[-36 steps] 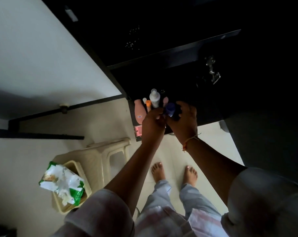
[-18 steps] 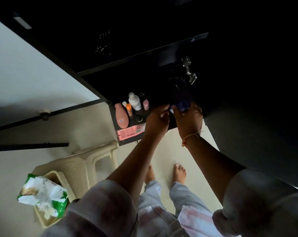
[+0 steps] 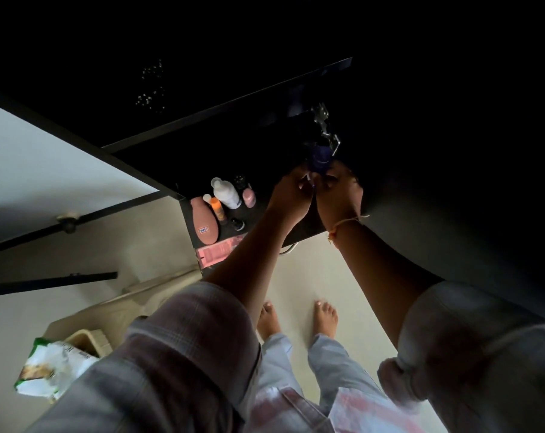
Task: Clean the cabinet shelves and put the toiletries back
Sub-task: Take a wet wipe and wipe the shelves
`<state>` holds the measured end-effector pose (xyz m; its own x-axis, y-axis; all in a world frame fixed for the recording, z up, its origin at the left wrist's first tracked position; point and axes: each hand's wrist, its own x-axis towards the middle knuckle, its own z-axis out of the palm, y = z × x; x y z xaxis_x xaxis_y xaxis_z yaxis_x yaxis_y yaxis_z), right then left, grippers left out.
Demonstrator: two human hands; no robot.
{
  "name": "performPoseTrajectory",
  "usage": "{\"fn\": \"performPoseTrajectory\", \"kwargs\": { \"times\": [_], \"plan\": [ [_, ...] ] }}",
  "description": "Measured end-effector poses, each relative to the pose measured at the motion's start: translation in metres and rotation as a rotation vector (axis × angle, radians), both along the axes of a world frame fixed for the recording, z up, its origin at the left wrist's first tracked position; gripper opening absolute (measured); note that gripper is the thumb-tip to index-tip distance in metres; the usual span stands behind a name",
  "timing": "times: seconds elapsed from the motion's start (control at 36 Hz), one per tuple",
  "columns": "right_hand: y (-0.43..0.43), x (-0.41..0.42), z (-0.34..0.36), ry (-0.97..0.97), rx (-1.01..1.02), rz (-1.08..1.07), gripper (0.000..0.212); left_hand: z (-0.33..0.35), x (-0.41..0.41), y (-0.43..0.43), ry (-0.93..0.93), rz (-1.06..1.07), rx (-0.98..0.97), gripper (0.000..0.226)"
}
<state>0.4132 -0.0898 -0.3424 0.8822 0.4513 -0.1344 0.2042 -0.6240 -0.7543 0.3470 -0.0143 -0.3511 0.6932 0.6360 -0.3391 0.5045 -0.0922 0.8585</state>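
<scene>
Two hands, left hand (image 3: 291,195) and right hand (image 3: 338,190), grip closed together on dark blue bottle (image 3: 319,159) above black shelf (image 3: 299,228). White bottle (image 3: 226,192), flat pink bottle (image 3: 204,224), orange tube (image 3: 217,208) near shelf's left edge. Pale floor (image 3: 299,276), dim room.

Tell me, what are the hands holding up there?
Both hands, left and right, hold a small dark blue thing by its lower part. It is too dark to tell what it is.
</scene>
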Motion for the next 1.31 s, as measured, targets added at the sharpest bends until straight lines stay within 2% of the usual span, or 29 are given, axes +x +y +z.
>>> {"fn": "performPoseTrajectory", "kwargs": {
  "times": [0.28, 0.39, 0.86, 1.19, 1.31],
  "plan": [
    [0.003, 0.010, -0.003, 0.067, -0.063, -0.045, 0.022, 0.009, 0.016, 0.001, -0.028, 0.008, 0.015, 0.027],
    [0.001, 0.009, -0.001, 0.087, -0.078, -0.036, 0.026, 0.010, 0.016, 0.003, 0.027, 0.002, 0.016, 0.024],
    [-0.002, 0.010, -0.003, 0.076, -0.077, 0.080, 0.038, 0.019, 0.017, -0.002, 0.002, 0.137, -0.128, 0.032],
    [-0.003, 0.008, -0.003, 0.056, -0.148, 0.074, 0.040, 0.017, 0.015, -0.001, 0.022, 0.082, -0.075, 0.034],
    [-0.009, -0.002, 0.000, 0.060, -0.134, -0.019, 0.032, 0.025, 0.006, -0.007, 0.030, 0.088, -0.025, 0.035]
  ]
}}
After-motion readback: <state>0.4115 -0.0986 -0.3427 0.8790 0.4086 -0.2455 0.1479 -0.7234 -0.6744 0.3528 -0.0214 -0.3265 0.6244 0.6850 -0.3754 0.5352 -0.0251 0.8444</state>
